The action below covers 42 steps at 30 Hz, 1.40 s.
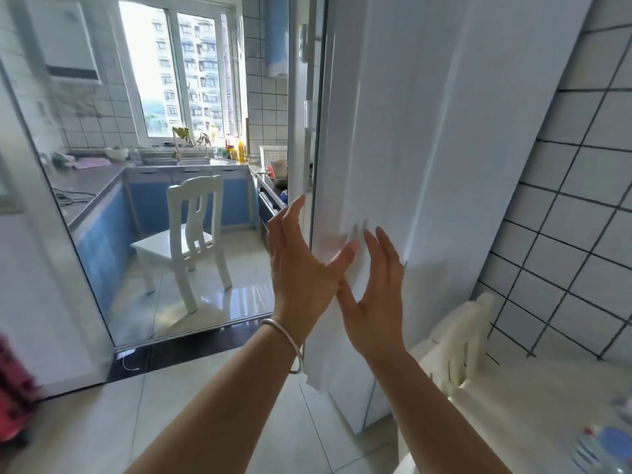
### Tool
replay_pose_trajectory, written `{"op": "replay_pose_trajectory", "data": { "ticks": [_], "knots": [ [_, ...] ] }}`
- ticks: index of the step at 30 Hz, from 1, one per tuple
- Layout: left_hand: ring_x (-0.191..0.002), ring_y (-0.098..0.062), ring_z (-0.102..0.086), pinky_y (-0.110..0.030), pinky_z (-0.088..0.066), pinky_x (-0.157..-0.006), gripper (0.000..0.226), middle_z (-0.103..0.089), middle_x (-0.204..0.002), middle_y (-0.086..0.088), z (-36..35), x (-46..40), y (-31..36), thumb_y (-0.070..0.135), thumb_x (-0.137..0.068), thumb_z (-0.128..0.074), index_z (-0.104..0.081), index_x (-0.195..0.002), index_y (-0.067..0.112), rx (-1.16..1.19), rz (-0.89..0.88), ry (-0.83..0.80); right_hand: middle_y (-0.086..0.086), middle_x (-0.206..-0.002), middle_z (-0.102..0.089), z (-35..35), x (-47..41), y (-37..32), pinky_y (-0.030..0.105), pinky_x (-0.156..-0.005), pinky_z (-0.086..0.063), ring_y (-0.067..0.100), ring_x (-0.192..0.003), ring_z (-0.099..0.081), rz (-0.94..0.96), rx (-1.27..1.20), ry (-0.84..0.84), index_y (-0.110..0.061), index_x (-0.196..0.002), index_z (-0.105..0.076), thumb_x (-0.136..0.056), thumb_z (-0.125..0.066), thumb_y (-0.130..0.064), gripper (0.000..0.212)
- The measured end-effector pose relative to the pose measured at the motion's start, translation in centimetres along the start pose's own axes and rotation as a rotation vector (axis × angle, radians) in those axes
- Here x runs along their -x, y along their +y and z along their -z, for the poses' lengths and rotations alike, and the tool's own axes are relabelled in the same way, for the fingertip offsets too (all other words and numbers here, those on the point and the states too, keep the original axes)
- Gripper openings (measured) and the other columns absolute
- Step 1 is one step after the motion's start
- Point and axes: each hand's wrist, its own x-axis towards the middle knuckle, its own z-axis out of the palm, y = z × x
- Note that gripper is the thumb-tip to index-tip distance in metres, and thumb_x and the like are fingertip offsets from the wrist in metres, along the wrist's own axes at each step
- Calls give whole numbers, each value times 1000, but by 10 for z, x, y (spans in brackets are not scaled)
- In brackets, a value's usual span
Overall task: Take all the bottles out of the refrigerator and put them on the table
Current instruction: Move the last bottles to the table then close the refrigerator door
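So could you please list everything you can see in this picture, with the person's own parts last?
refrigerator: one, white, tall, door closed, right of centre.
chair: one, white, on the kitchen floor beyond the doorway.
window: one, bright, above the sink.
counter: one, grey top with blue fronts, along the left and back.
yellow bottle: one, on the counter by the window.
white basket: one, right end of the counter.
table: one, white, bottom right; blurred bottles on it, count unclear.
second chair: one, white, by the table.
bracelet: one, silver, on the left wrist.
left hand: open, at the refrigerator door's edge.
right hand: open, fingers against the door.
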Motion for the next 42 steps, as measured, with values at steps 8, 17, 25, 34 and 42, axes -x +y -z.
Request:
{"op": "replay_pose_trajectory", "data": {
  "ticks": [8,17,25,34,42],
  "knots": [
    [-124,-18,-47,-28,-43,-99,80,-49,-136,0,-3,-23,-33,57,-71,-63,-41,-139,21,32,-60,-132,-6,-152,-23,-37,1,7,17,-115,-15,1,-141,-15,31,94,1,-25,-144,-17,-94,-33,-52,59],
    [-120,-7,-42,-6,-27,-90,75,-50,-132,14,16,-64,-101,65,-74,-50,-39,-139,30,44,-95,-131,-1,-148,-34,-117,-13,-1,42,-106,-41,14,-136,-32,78,190,124,-22,-141,-28,-88,-45,-57,66],
    [-100,-4,-56,4,-42,-68,53,-51,-126,11,19,-127,-183,39,-90,-52,-39,-140,25,295,63,-237,2,-146,-42,-205,-36,6,30,-111,-28,19,-133,-39,124,352,51,-22,-136,-38,-77,-66,-50,71],
    [-111,-23,-58,-42,-52,-93,59,-58,-124,-4,-15,-203,-263,55,-89,-37,-39,-137,22,494,251,-250,2,-151,-32,-283,-90,52,35,-114,-28,21,-140,-27,196,410,-37,-22,-140,-34,-86,-56,-37,60],
    [-109,-23,-61,-46,-51,-94,49,-62,-120,-2,-69,-282,-337,54,-83,-35,-48,-125,32,546,371,-194,5,-149,-36,-360,-167,106,45,-114,-25,25,-140,-27,383,496,-24,-23,-138,-37,-91,-44,-41,52]
  ]
}}
